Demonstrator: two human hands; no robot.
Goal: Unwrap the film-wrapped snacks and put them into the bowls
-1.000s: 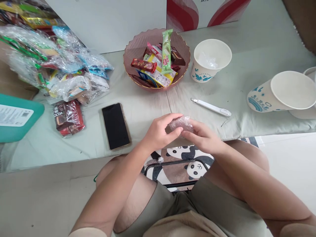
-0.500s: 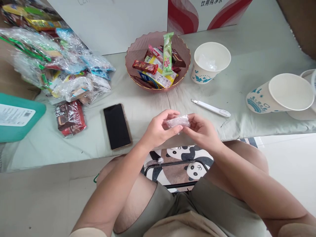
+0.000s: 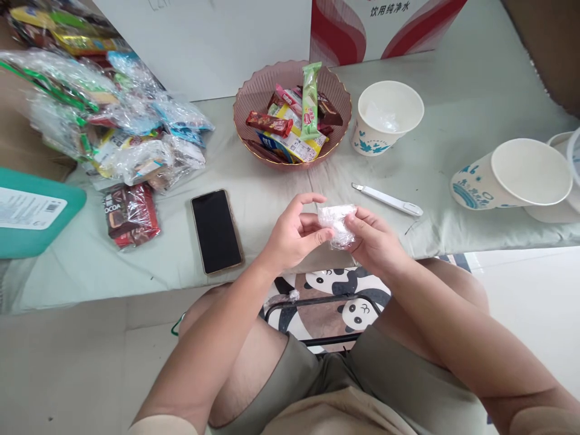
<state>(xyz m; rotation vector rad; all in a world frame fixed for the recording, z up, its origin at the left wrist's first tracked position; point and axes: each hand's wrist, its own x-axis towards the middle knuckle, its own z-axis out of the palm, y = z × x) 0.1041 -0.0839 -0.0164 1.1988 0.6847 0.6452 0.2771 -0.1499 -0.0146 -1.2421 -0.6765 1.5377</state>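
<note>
Between the fingers (image 3: pixel 316 236): clear wrapper (image 3: pixel 336 219)

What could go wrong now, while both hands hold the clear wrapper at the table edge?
The clear wrapper is pinched between the left hand and right hand near the table edge; if either grip slips, it may fall past the edge. The white cutter lies on the table just beyond the right hand; a careless reach might brush it.

Cloth-covered table (image 3: pixel 471 84), pale tiled floor (image 3: pixel 534 314)
</note>
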